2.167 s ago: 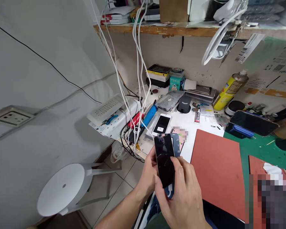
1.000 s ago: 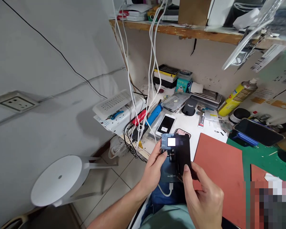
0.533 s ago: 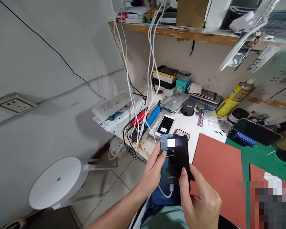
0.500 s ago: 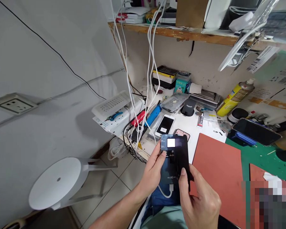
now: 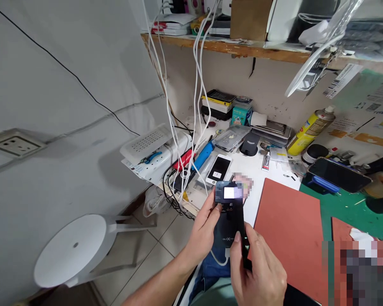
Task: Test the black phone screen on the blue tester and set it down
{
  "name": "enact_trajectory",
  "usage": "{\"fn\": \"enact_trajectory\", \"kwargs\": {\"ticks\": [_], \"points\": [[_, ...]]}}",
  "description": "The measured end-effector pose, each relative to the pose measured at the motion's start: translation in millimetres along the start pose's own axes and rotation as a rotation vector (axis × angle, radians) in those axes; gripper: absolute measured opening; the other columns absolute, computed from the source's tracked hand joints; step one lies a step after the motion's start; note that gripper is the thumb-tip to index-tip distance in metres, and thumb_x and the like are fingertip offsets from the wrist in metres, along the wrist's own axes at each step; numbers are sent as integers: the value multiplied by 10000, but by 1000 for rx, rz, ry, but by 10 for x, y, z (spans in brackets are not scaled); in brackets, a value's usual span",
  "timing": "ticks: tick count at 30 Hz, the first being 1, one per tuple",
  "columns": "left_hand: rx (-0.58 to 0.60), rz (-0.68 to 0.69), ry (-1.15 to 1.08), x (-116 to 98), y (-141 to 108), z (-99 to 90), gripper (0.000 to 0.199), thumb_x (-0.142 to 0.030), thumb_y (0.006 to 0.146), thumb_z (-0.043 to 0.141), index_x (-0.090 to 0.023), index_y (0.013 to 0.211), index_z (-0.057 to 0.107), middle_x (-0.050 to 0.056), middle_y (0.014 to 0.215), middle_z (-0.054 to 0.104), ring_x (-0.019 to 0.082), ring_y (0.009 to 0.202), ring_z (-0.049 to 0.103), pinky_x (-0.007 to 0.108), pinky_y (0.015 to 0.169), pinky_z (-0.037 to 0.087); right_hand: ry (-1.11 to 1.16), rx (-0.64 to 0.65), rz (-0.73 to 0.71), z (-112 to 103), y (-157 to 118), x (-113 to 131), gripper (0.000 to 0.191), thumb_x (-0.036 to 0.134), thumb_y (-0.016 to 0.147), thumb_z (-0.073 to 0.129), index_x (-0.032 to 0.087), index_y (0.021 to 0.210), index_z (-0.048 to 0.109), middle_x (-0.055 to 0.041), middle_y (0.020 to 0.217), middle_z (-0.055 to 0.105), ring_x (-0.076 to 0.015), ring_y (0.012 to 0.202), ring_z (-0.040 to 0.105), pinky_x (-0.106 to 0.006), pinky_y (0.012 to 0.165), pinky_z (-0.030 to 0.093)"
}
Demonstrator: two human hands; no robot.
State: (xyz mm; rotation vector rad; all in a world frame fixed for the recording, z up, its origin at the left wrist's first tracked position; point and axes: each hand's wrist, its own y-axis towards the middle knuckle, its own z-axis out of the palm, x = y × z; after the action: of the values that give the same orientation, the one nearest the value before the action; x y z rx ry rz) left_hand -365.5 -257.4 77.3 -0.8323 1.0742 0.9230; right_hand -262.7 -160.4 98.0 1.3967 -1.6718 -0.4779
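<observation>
My left hand (image 5: 202,231) is closed around the left side of a dark flat handheld device (image 5: 222,231), its thumb on the front. A bright white screen (image 5: 231,193) glows near the device's top, and a white cable plug (image 5: 227,252) sits at its bottom end. Between thumb and fingers, my right hand (image 5: 258,265) grips a thin black phone-like slab (image 5: 239,214). The slab stands tilted, nearly edge-on, against or just over the device's right side; whether the two touch is unclear. Just beyond lies a white phone (image 5: 219,168) with a small label on its dark screen.
White cables (image 5: 198,76) hang from the shelf (image 5: 223,44). A reddish-brown mat (image 5: 289,225) lies right of my hands, with a propped black phone (image 5: 340,175) and yellow spray can (image 5: 309,131) beyond. A white stool (image 5: 72,250) stands at left. A blurred patch covers the lower right.
My right hand has turned the black slab more edge-on and brought it slightly left. The left hand still holds the device. The camera view has shifted a little.
</observation>
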Motion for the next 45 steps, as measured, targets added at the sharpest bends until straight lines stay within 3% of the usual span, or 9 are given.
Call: {"fn": "enact_trajectory", "kwargs": {"ticks": [3,8,14,20,25,30,35,40,45], "points": [[-23,-5,-18,3,-2,13,609,-452,1007,621,-327,1582,467,29,1688,424,289,1581,340,404,1305,261,-69,13,-27,38,-70,19,303,147,969,689,59,1258,676,-126,990,779,-210,821,765,-293,730,606],[20,-71,-88,-103,-36,55,729,-445,1007,631,-407,1647,286,18,1620,525,257,1487,494,386,1255,360,-145,8,-43,121,-102,139,321,187,982,652,56,1273,678,-148,1035,771,-232,810,745,-336,688,585],[-44,-89,-57,-99,-32,11,560,-490,912,744,-303,1431,649,52,1505,636,285,1426,550,356,1205,419,-152,20,-17,204,-28,314,322,196,980,653,44,1264,667,-181,1044,763,-276,835,733,-396,713,586],[-72,-211,-148,-93,-50,0,601,-442,809,845,-240,1357,703,73,1146,794,263,1053,734,339,975,570,-113,32,29,199,-23,370,348,234,960,709,62,1260,668,-189,1061,765,-307,858,733,-439,721,587],[-134,-269,-247,-86,-56,21,533,-400,721,918,-232,1203,762,4,837,782,160,726,715,237,719,583,213,-38,143,79,115,97,288,125,963,656,139,1251,655,-124,1046,741,-230,890,712,-374,772,609],[-196,-356,-305,-126,-71,24,462,-349,651,967,-210,1050,781,26,859,799,185,751,749,268,729,618,355,-52,421,97,251,-198,313,219,1007,646,207,1318,615,-104,1171,717,-231,1073,711,-376,891,626],[-230,-368,-325,-195,-83,58,545,-289,534,1008,-182,1019,783,45,857,811,224,760,768,284,692,633,463,-41,446,163,223,-211,375,202,1016,628,227,1387,579,-101,1246,711,-226,1143,719,-387,972,629],[-350,-361,-296,-191,-90,97,580,-211,489,990,-172,1025,771,18,779,798,242,716,771,304,643,636,448,-59,419,146,231,-183,356,161,1024,587,217,1375,582,-103,1232,717,-219,1154,716,-372,968,635],[-351,-345,-297,-204,-123,124,657,-234,471,998,-178,1084,768,7,796,808,249,719,775,335,678,656,443,-78,391,140,226,-175,352,123,1023,569,204,1364,584,-108,1211,724,-211,1128,730,-359,952,645]]}}
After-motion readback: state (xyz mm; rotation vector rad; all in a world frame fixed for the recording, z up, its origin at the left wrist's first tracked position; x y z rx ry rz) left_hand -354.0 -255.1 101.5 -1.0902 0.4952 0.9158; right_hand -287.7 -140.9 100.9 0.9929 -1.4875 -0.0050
